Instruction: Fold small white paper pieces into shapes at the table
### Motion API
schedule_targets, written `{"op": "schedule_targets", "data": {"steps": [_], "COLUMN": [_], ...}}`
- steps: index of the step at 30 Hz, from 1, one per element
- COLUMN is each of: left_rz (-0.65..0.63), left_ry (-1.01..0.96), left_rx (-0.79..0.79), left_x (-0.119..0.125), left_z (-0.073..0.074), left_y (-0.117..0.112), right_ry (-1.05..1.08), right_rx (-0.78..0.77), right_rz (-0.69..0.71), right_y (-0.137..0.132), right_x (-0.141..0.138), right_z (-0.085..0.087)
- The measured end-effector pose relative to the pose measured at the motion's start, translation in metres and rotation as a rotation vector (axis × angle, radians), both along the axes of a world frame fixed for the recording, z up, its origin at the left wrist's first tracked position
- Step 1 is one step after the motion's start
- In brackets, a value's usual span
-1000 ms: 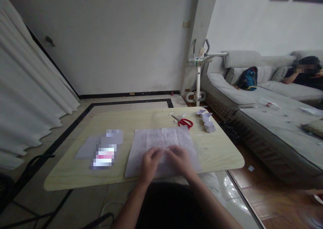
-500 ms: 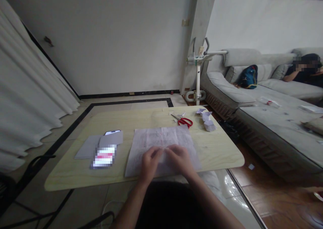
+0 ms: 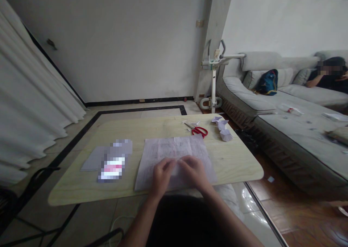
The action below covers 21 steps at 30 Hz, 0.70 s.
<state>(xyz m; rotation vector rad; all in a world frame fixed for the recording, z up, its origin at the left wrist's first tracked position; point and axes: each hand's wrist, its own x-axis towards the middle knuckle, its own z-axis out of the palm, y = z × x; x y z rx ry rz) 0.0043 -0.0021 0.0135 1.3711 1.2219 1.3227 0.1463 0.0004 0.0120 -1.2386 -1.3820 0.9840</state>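
A large printed sheet of paper (image 3: pixel 174 151) lies flat on the pale wooden table (image 3: pixel 236 163). My left hand (image 3: pixel 161 176) and my right hand (image 3: pixel 193 172) rest side by side on its near half, fingertips pinched together on a small white piece of paper (image 3: pixel 178 171) that the fingers mostly hide. Red-handled scissors (image 3: pixel 198 131) lie at the far side of the table, with paper scraps around them. Small folded white paper pieces (image 3: pixel 224 132) sit to their right.
Grey sheets and a blurred-out phone-sized object (image 3: pixel 112 160) lie on the table's left. A grey sofa (image 3: pixel 285 131) stands at the right with a blue bag (image 3: pixel 268 82) and a person (image 3: pixel 327 76) at its far end. White curtains (image 3: pixel 29 109) hang at the left.
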Motion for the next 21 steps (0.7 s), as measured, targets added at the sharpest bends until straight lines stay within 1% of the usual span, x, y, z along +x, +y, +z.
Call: {"op": "schedule_targets", "data": {"steps": [4,12,17,21], "left_rz": [-0.013,-0.010,-0.009,-0.005], "left_ry": [0.001,0.020,0.012,0.002], "left_rx": [0.003,0.017,0.010,-0.005], "left_x": [0.0002,-0.0011,-0.0009,-0.0008], "left_z": [-0.0017,-0.0043,-0.0014,0.0007], "left_y": [-0.0002,0.0005,0.0000,-0.0014], "right_ry": [0.010,-0.009,-0.018,-0.016], "right_rx": [0.001,0.019,0.048,0.039], "right_rz": [0.004,0.013,0.029,0.018], "right_y": [0.0005,-0.0007,-0.0005,-0.0018], "right_x": [0.0004,0.0008,0.0011,0.0010], "right_z": [-0.0021,0.0031,0.0017,0.0033]}}
